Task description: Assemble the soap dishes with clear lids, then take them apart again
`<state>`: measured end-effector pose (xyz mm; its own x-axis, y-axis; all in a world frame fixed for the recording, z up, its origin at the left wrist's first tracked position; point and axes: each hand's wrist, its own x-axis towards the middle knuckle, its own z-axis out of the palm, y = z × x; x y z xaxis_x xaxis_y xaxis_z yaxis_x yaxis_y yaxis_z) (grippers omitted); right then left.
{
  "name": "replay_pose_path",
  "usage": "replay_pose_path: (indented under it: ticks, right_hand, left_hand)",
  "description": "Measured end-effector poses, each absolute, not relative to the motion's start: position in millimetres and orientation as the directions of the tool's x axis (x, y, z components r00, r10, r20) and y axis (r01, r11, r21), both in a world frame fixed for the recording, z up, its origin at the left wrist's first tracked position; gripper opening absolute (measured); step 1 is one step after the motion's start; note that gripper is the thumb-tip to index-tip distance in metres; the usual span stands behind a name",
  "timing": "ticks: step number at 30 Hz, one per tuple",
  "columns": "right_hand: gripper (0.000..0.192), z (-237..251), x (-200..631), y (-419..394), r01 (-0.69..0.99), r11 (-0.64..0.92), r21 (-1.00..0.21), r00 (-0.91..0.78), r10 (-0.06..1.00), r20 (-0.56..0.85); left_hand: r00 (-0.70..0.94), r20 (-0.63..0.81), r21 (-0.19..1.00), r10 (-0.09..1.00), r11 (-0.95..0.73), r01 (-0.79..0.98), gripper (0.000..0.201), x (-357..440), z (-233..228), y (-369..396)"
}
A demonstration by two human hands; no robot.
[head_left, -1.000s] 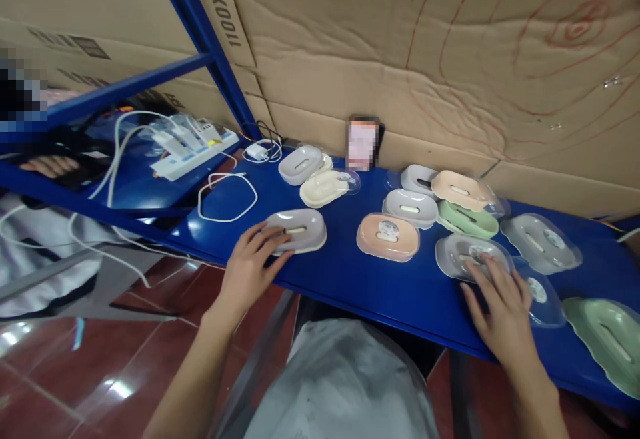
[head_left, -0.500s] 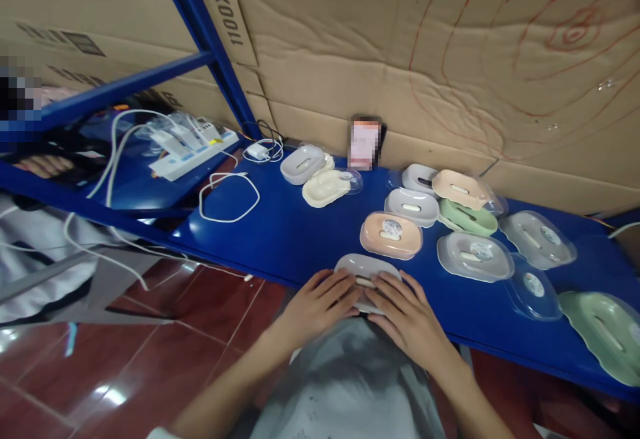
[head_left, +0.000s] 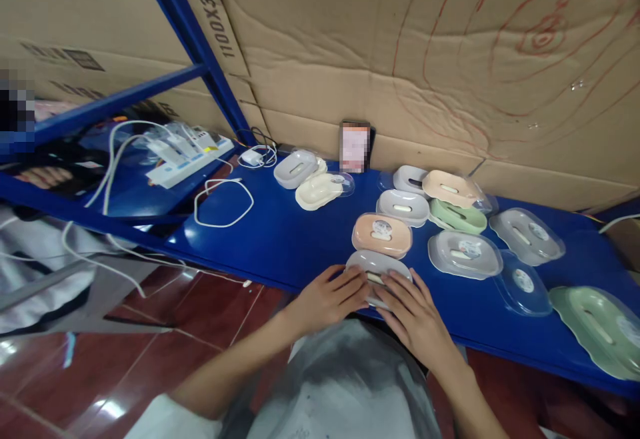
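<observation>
A grey soap dish (head_left: 373, 260) with a clear lid and a pale bar in its middle is at the front edge of the blue table, just below a peach soap dish (head_left: 367, 234). My left hand (head_left: 336, 298) grips its left side, with the fingers lying over the top. From the right, my right hand (head_left: 411, 307) grips the same dish, fingers across the lid and thumb low at the near side. The fingers hide much of the dish's front. A light grey soap dish (head_left: 403, 207) sits behind the peach one.
More soap dishes stand to the right, including a lidded grey one (head_left: 465, 254) and a green one (head_left: 597, 326); a loose clear lid (head_left: 523, 286) lies between. Farther back are a cream dish (head_left: 315, 192), a phone (head_left: 355, 147), a white cable (head_left: 223, 224) and a power strip (head_left: 190, 162).
The grey soap dish in my hands has shifted right and a little closer to the peach one. Both hands keep their hold, and the view has turned slightly.
</observation>
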<state>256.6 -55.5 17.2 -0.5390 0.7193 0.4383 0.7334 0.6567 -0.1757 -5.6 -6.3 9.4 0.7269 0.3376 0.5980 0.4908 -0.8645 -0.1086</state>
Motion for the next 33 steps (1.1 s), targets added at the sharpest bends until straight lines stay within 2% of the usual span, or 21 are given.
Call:
replay_pose_path:
  ticks: [3, 5, 8, 10, 13, 16, 17, 22, 24, 28, 33]
  right_hand:
    - [0.042, 15, 257, -54, 0.722, 0.663, -0.197, -0.541, 0.719, 0.437]
    - [0.040, 14, 257, -53, 0.716, 0.663, -0.218, -0.540, 0.725, 0.428]
    - [0.036, 12, 259, -53, 0.721, 0.650, -0.240, -0.526, 0.739, 0.420]
    - [0.035, 12, 260, -53, 0.724, 0.647, -0.239, -0.523, 0.740, 0.422]
    - [0.035, 11, 260, -54, 0.728, 0.645, -0.232, -0.518, 0.740, 0.430]
    - [0.034, 11, 261, -54, 0.733, 0.641, -0.228, -0.510, 0.739, 0.440]
    - [0.034, 10, 261, -54, 0.733, 0.641, -0.226, -0.509, 0.738, 0.442]
    - [0.034, 11, 260, -54, 0.736, 0.636, -0.231, -0.501, 0.742, 0.445]
    - [0.033, 11, 259, -53, 0.734, 0.635, -0.242, -0.495, 0.744, 0.449]
    - [0.035, 11, 259, -54, 0.737, 0.620, -0.269, -0.481, 0.761, 0.435]
    - [0.033, 11, 258, -54, 0.741, 0.615, -0.270, -0.475, 0.764, 0.436]
  left_hand:
    - [0.736, 0.603, -0.092, 0.308, -0.890, 0.447, 0.023, -6, 12, -3]
    - [0.717, 0.619, -0.002, 0.322, -0.912, 0.411, 0.026, -10, 19, 2]
    - [0.621, 0.647, 0.203, 0.442, -0.885, 0.419, 0.025, -22, 35, 28]
    - [0.543, 0.632, 0.264, 0.553, -0.812, 0.520, 0.024, -33, 47, 61]
    - [0.472, 0.529, 0.234, 0.705, -0.656, 0.717, 0.035, -49, 58, 123]
    - [0.427, 0.363, 0.200, 0.828, -0.517, 0.832, 0.065, -59, 61, 174]
    - [0.424, 0.330, 0.192, 0.844, -0.499, 0.845, 0.067, -60, 60, 185]
    - [0.447, 0.288, 0.179, 0.847, -0.507, 0.843, 0.039, -65, 52, 195]
    - [0.456, 0.292, 0.174, 0.841, -0.516, 0.839, 0.042, -67, 48, 191]
    - [0.448, 0.297, 0.167, 0.843, -0.508, 0.845, 0.062, -72, 40, 189]
    - [0.420, 0.298, 0.173, 0.858, -0.481, 0.860, 0.063, -71, 35, 195]
